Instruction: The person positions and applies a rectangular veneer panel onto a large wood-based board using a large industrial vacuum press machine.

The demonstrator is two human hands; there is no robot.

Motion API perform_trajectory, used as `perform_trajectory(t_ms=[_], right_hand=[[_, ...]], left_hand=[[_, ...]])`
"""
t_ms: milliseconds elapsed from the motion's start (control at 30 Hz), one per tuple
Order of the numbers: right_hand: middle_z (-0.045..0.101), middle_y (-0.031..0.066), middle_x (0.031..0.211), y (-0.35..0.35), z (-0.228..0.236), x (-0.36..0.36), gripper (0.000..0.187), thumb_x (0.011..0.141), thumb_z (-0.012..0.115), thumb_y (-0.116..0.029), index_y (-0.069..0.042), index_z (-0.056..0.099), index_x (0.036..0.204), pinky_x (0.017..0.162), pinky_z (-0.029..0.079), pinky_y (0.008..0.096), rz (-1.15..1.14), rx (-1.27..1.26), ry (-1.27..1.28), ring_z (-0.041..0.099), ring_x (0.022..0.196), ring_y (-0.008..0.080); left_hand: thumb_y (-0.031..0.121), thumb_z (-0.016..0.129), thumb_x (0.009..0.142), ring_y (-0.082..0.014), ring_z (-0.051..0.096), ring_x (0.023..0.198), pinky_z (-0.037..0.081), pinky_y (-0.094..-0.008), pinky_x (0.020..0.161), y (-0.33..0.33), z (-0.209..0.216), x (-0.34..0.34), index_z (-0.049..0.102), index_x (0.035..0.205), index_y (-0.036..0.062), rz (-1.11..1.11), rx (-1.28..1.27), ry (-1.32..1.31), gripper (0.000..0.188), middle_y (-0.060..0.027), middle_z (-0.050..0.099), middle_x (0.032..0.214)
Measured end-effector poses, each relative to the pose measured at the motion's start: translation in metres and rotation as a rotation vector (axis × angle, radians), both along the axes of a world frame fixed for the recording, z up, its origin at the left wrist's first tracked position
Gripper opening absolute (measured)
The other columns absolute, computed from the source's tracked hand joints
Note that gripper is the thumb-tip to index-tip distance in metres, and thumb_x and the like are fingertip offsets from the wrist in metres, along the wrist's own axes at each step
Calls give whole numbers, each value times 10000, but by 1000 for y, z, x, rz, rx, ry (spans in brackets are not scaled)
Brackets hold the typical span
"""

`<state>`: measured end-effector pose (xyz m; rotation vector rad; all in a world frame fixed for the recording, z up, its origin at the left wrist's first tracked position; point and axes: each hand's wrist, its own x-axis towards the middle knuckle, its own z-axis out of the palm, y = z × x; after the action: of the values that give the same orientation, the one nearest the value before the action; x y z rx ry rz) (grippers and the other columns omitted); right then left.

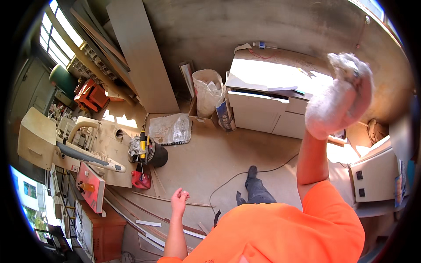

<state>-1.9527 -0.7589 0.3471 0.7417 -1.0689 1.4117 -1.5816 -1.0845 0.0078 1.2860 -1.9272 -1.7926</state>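
My left hand (179, 199) hangs low over the dusty floor, bare, fingers loosely apart and holding nothing; thin wooden strips (175, 202) lie just beneath it. My right hand (340, 98) is raised high toward the camera in a fuzzy white glove, bunched up in front of a white drawer cabinet (258, 111). Whether anything sits inside the glove's grip is hidden. I wear an orange shirt, and my dark trouser leg and shoe (254, 186) show below.
A table saw bench (87, 147) stands at left, beside a black bucket (157, 154) with a yellow tool (142, 142). A white sack (208, 90), a plastic sheet (171, 129), a leaning board (140, 52), a floor cable (239, 174) and a beige switch box (372, 173) surround me.
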Motion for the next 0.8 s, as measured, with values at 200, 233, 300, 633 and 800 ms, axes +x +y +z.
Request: perform_trajectory(t_ms=[200, 233, 300, 633, 800], right_hand=[[561, 277, 1417, -155, -272, -148, 926, 879, 698, -434, -25, 275, 1593, 1097, 446, 459, 262, 843, -1346, 565, 1277, 448], [533, 278, 1455, -160, -276, -125, 891, 891, 668, -441, -26, 297, 1587, 1121, 429, 446, 391, 983, -1461, 541, 1311, 452], [553, 257, 1451, -146, -353, -117, 739, 920, 618, -407, -28, 431, 1526, 1098, 455, 454, 275, 1168, -1363, 580, 1291, 401], [631, 211, 1385, -17, -408, -37, 573, 913, 643, -348, -15, 608, 1379, 1098, 460, 411, 273, 992, -2074, 593, 1295, 356], [601, 214, 1431, 89, -401, 104, 589, 909, 630, -389, 7, 640, 1345, 1155, 408, 406, -386, 288, -2355, 542, 1365, 353]], left_hand=[[178, 627, 1014, -165, 697, 763, 554, -288, 667, -25, -58, 32, 584, 1299, -47, 343, 122, -257, 366, -92, 712, 919], [170, 603, 1017, -172, 698, 721, 555, -298, 625, -11, -68, 62, 644, 1171, -16, 416, 221, -354, 245, -89, 711, 885], [177, 598, 1010, -176, 697, 705, 552, -303, 605, 17, -94, 83, 673, 1073, 4, 332, 397, -523, 199, -85, 711, 850], [214, 633, 982, -169, 648, 660, 485, -297, 553, -185, -126, -154, 687, 1054, -22, -396, 232, -770, 252, -95, 707, 822], [415, 553, 1046, -204, 586, 503, 460, -347, 516, -300, -129, -447, 633, 634, -28, -530, -434, -374, 610, -107, 615, 565]])
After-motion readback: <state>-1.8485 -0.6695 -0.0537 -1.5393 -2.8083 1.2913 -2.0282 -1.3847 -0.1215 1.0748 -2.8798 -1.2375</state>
